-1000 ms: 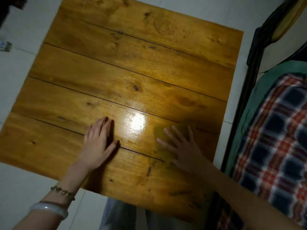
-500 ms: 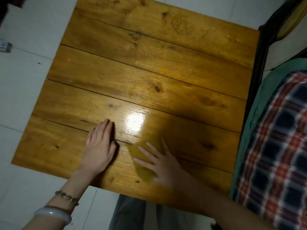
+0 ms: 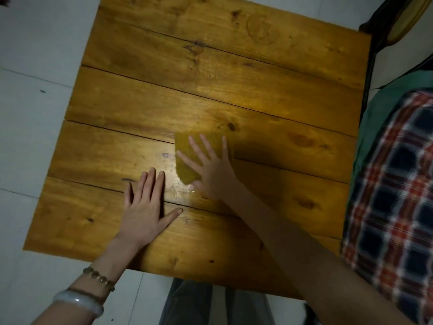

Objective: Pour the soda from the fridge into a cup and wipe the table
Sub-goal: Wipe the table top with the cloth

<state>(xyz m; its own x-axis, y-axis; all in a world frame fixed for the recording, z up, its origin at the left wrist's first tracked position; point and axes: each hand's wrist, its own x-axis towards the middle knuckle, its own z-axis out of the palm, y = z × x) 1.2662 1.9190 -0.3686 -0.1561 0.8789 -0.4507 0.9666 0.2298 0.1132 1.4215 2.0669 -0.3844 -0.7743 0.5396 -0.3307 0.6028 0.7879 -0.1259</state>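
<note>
The cloth (image 3: pixel 185 174) is pinned to the desk (image 3: pixel 234 78) under the spread right hand (image 3: pixel 210 171); the wet patch (image 3: pixel 176 187) lies just leftward, beside the flat, empty left hand (image 3: pixel 145 207).

Yellow cloth (image 3: pixel 187 150), red-blue plaid blanket (image 3: pixel 393 195)

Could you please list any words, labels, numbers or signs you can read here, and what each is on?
None: no writing shows anywhere. The wooden table carries only knots and a faint round mark, no letters. The yellow cloth under the right hand and the plaid fabric show no print.
</note>
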